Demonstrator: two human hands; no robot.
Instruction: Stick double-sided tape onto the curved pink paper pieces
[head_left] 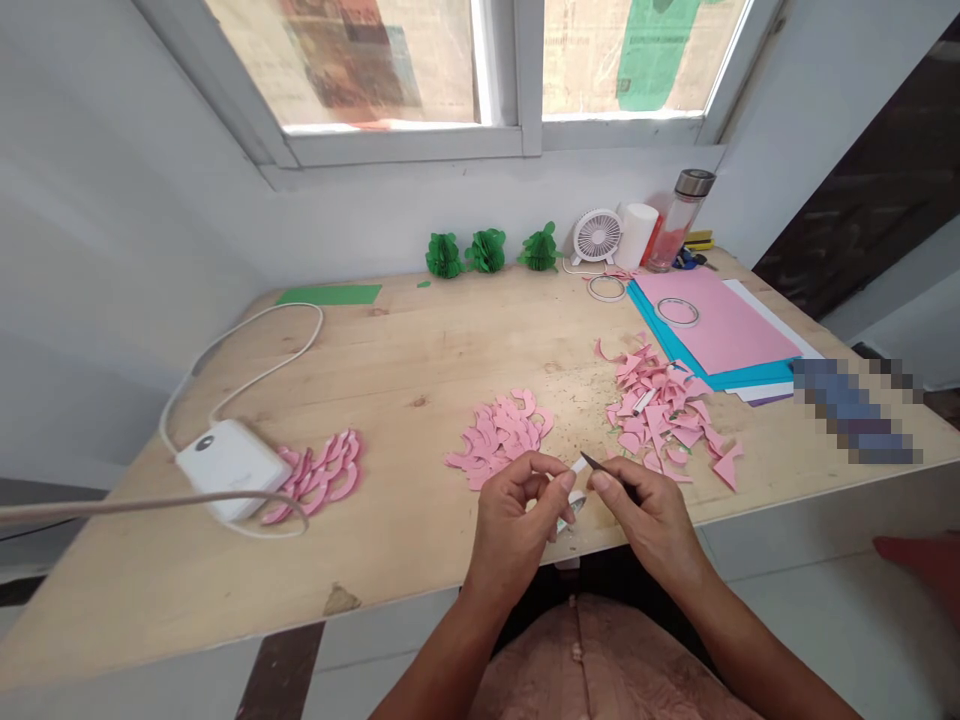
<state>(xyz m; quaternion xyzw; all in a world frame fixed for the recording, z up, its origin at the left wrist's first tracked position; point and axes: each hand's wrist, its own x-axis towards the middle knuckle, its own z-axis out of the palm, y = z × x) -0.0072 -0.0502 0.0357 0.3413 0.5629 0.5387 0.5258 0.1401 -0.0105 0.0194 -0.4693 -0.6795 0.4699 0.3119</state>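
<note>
My left hand (525, 510) is closed in a pinch on a small roll of white tape (573, 510), which hangs below the fingers. A short white end (580, 465) of the tape sticks up past my thumb. In my right hand (656, 510) is a thin dark pointed tool (592, 461), its tip touching or very near that white end; its exact kind I cannot make out. Left of my hands lies a heap of curved pink paper pieces (501, 435). Pink paper scraps (660, 400) are strewn beyond my right hand.
A white power bank or adapter (232, 465) with cables sits at left by more pink pieces (330, 478). Along the wall are green paper ornaments (486, 250), a small fan (597, 236) and a glass bottle (679, 222). Coloured sheets (731, 320) and tape rolls (607, 289) lie right.
</note>
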